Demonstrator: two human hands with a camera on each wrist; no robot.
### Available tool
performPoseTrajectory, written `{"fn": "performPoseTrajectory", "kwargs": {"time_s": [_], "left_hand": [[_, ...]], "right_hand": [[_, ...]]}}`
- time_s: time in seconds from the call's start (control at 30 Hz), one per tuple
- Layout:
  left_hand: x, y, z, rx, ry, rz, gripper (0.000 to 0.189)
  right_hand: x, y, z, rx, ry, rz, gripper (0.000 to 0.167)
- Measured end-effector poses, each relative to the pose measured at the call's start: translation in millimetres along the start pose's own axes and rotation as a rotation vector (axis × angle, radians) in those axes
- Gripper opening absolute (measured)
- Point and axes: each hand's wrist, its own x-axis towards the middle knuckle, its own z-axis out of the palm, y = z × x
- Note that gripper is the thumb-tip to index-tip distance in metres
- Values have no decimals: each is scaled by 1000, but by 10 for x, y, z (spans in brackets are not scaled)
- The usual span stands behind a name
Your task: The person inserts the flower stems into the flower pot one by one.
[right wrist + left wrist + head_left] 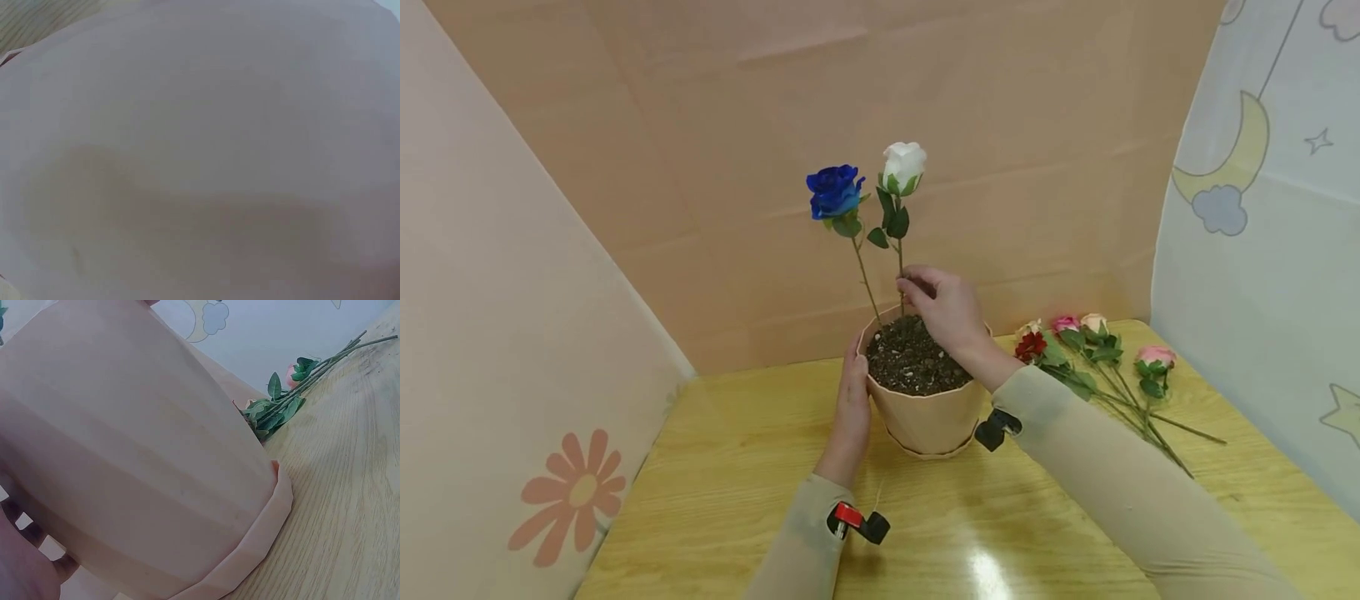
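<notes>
My right hand (pixel 951 312) pinches the stem of a white rose (pixel 904 167) between thumb and fingers, low down near the soil (pixel 913 367). That rose stands upright, its stem running down into the pot. Against the left side of the pale pink flowerpot (pixel 925 421) lies my left hand (pixel 853 396), fingers extended along the wall near the rim. Some of those fingers (pixel 31 569) show beside the pot in the left wrist view. A blue rose (pixel 836 193) stands in the soil left of the white one, leaning slightly left. The pot's pale wall (pixel 206 125) fills most of the right wrist view.
Several loose artificial flowers lie right of the pot, among them a red flower (pixel 1031 346) and a pink rose (pixel 1155 360), stems pointing toward the front right. The pot stands in a saucer (pixel 928 454) on a wooden table (pixel 722 500). Hanging cloths (pixel 737 208) enclose the back and sides.
</notes>
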Motion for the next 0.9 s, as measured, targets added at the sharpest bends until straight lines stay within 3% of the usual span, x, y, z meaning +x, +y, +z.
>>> {"fn": "performPoseTrajectory", "kwargs": {"time_s": [0.47, 0.9], "left_hand": [[12, 19, 8, -3, 0, 12, 58], [17, 12, 5, -1, -9, 20, 61]], "right_hand": [[-15, 26, 1, -126, -112, -7, 20], [26, 27, 32, -195, -129, -54, 21]]}}
